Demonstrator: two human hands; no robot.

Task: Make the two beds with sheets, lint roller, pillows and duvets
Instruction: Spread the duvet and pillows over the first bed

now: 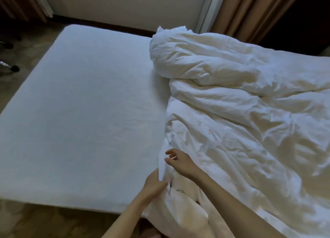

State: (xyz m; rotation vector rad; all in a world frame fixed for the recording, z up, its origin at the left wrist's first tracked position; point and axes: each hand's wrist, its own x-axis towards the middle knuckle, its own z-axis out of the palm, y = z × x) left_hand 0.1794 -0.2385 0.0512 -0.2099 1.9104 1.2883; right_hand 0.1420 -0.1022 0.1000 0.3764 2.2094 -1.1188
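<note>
A bed [76, 98] with a smooth white fitted sheet fills the left and middle of the view. A crumpled white duvet [241, 112] is heaped over its right side, bunched into a thick roll at the far end. At the near edge my left hand [154, 183] grips a fold of the duvet's edge. Just above it my right hand [180, 161] hovers over the same edge with its fingers loosely spread and nothing in them. No pillows or lint roller are in view.
Brown curtains [250, 10] hang at the far right beside a pale wall panel [125, 5]. Carpet floor [26, 46] lies to the left, with chair castors [15, 68] at the left edge. More floor shows below the bed's near edge.
</note>
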